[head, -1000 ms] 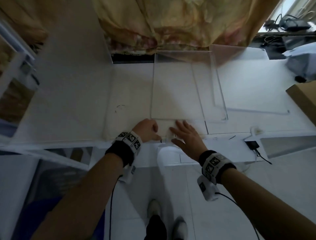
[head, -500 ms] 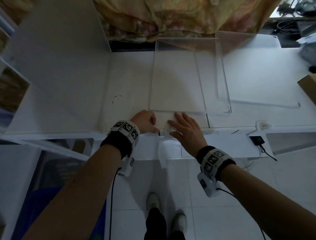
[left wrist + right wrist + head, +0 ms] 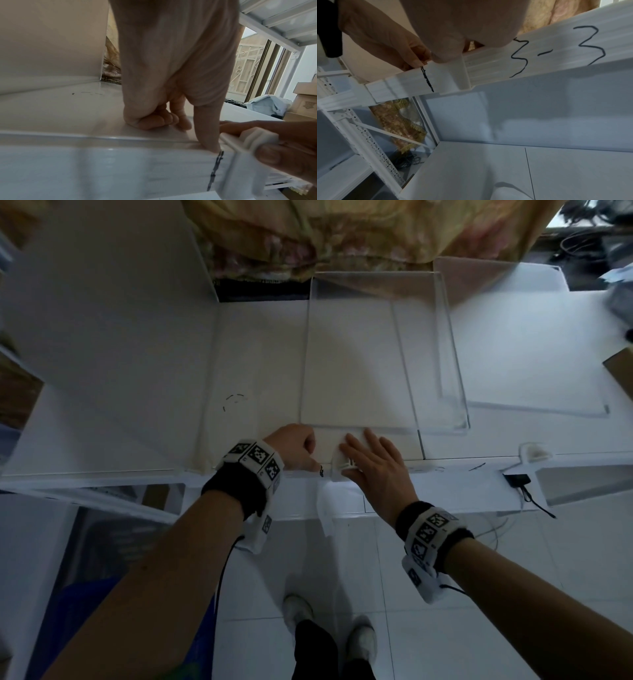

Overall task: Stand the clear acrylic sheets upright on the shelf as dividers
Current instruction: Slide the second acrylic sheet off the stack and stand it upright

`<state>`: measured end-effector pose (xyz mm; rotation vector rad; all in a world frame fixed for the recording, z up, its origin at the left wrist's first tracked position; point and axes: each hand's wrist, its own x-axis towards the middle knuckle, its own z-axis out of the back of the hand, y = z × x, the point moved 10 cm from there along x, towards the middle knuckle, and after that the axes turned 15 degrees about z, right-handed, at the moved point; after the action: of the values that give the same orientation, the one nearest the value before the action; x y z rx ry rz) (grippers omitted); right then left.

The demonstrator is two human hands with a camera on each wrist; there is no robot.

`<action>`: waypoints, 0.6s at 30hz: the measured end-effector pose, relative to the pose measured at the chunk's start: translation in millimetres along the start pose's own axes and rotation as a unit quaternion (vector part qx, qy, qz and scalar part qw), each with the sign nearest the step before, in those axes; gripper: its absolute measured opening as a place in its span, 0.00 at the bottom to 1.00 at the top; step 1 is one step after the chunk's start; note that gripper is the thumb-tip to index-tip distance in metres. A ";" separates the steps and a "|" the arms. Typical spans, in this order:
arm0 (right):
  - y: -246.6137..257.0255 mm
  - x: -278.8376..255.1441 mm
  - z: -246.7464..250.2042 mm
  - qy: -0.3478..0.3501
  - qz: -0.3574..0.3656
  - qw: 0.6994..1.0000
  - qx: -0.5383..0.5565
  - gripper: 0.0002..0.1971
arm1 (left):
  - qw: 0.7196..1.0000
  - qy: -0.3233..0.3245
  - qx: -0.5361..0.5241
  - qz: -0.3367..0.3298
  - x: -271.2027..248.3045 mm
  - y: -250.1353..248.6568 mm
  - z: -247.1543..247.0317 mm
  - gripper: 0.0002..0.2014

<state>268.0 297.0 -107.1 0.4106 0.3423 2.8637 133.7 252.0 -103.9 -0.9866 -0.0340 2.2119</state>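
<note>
A clear acrylic sheet (image 3: pixel 356 354) stands upright on the white shelf (image 3: pixel 479 460), running from back to front. A second clear sheet (image 3: pixel 452 354) stands just to its right and a third (image 3: pixel 531 337) farther right. At the front rail sits a white plastic clip (image 3: pixel 342 462) (image 3: pixel 254 136) (image 3: pixel 462 75). My right hand (image 3: pixel 373 463) lies over it, fingers on top and thumb (image 3: pixel 278 155) on its front face, pinching it. My left hand (image 3: pixel 298 446) (image 3: pixel 154 119) rests as a fist on the shelf beside the clip, thumb pressed on the rail by a black pen mark (image 3: pixel 321 472).
A large whitish panel (image 3: pixel 102 337) stands at the left of the shelf. Patterned curtain fabric (image 3: pixel 342 234) hangs behind. A small black device with a cable (image 3: pixel 517 480) sits on the front rail to the right, a cardboard box (image 3: pixel 620 371) at the far right. "3-3" (image 3: pixel 556 47) is written on the rail.
Both hands stay at the clip on the front rail; the right hand has shifted slightly left over it. The view has moved a little.
</note>
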 end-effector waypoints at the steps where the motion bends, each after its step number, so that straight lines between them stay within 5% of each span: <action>1: 0.4 1.0 -0.2 -0.003 0.005 1.000 0.004 0.24 | 1.000 0.000 0.003 -0.002 0.2 -0.7 0.0 0.14; 18: 19.8 12.7 -1.8 0.034 -0.012 0.999 -0.002 0.25 | 0.997 0.018 0.074 0.023 1.6 -5.5 2.2 0.17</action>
<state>251.9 281.1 -100.5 0.3073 0.3508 2.8587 134.8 257.6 -101.7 -0.9525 0.1691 2.2032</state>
